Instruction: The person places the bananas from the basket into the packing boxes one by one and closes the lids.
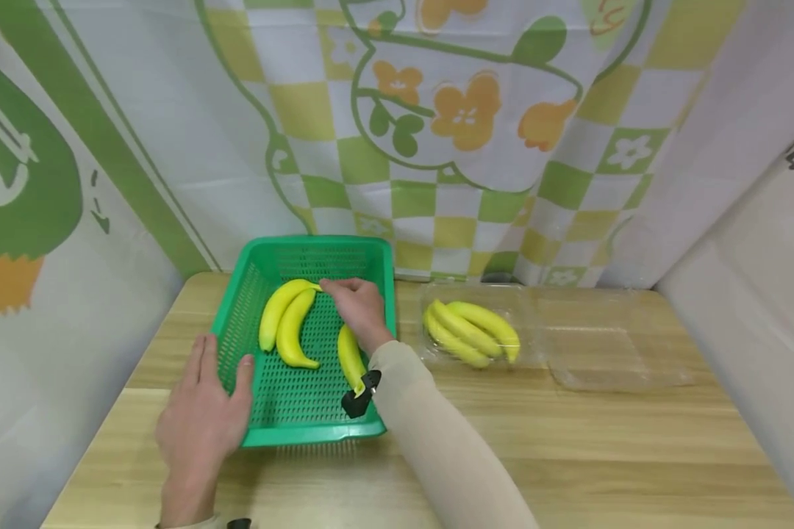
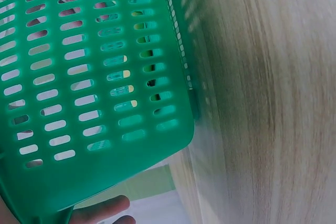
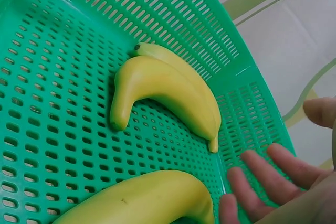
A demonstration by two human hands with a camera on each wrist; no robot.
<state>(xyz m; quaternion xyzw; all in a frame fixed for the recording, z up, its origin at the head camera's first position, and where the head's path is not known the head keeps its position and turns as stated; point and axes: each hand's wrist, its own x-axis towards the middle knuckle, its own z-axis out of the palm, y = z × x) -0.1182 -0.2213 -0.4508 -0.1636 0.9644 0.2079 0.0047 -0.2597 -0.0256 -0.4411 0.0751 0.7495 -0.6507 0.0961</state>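
Observation:
A green perforated basket (image 1: 311, 436) stands on the table with bananas inside. Two bananas (image 1: 290, 327) lie side by side at its left, also seen in the right wrist view as curved bananas (image 3: 176, 87). A third banana (image 1: 349, 356) lies at the right, partly hidden by the right wrist. Inside the basket my right hand (image 1: 357, 305) is over the back, its fingertips near the pair's stems; the right wrist view shows its fingers (image 3: 262, 179) spread and apart from the fruit. My left hand (image 1: 204, 411) rests along the basket's left rim with fingers extended and thumb towards the rim.
A clear plastic box (image 1: 430, 349) holding several bananas (image 1: 470, 330) stands right of the basket, its transparent lid (image 1: 595, 353) opened out to the right. Behind the wooden table (image 1: 503, 441) hangs a patterned cloth (image 1: 344, 103); light walls close off both sides.

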